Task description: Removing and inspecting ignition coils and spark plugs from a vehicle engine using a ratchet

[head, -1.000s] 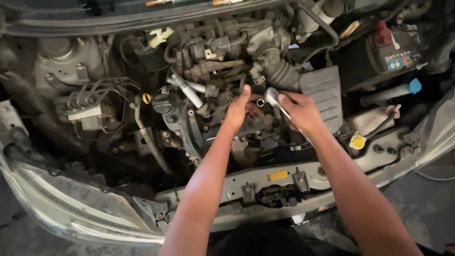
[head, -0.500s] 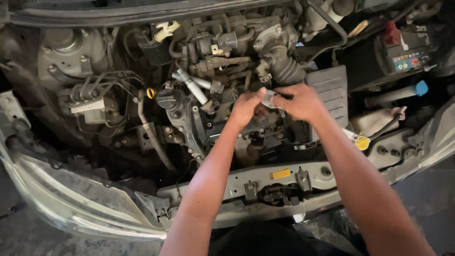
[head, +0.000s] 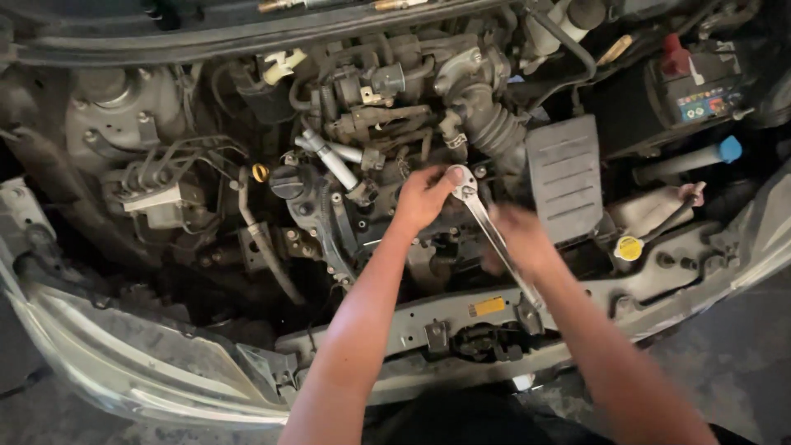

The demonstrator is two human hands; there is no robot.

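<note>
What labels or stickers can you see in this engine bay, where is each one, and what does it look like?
Battery label: top right, on the black battery, a rectangular sticker with blue, red and green patches.
Yellow sticker: on the front crossmember below the ratchet wrench, a small yellow rectangle.
Yellow round cap: right of the right hand, with dark markings on top.

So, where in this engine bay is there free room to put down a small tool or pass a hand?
The flat ribbed black cover right of the hands is bare. The front metal crossmember has a bare strip left of the yellow sticker. A dark gap opens low on the left. Around the left hand, the ratchet wrench and the blurred right hand, hoses and brackets crowd tightly.
</note>
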